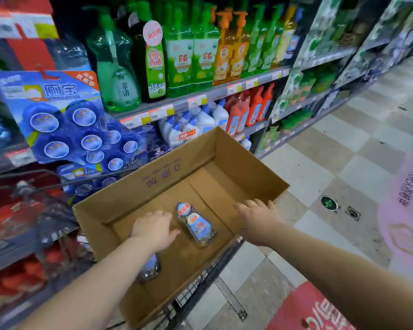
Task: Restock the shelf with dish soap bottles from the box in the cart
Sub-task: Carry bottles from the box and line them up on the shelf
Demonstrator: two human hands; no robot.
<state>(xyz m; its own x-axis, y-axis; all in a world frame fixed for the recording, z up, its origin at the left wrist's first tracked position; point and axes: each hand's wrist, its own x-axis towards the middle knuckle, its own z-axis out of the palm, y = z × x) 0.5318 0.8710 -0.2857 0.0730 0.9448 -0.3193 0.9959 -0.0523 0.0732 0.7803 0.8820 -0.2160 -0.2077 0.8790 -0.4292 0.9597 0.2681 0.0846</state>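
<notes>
An open cardboard box (pixel 236 153) sits in a wire cart (pixel 200 289). A clear dish soap bottle with a blue label (pixel 197 225) lies flat on the box floor. A second bottle (pixel 150 267) lies partly hidden under my left forearm. My left hand (pixel 154 228) hovers inside the box just left of the first bottle, fingers relaxed and holding nothing. My right hand (pixel 256 214) reaches over the box's right wall, fingers spread, with nothing in it. The shelf (pixel 208 95) carries green and orange soap bottles.
Blue packs of toilet cleaner (pixel 65 120) hang at the left beside the cart. Lower shelves hold white and red bottles (pixel 224 115). A tiled aisle floor (pixel 332 163) runs to the right, with a floor drain (pixel 352 213) and a red floor sticker (pixel 315 310).
</notes>
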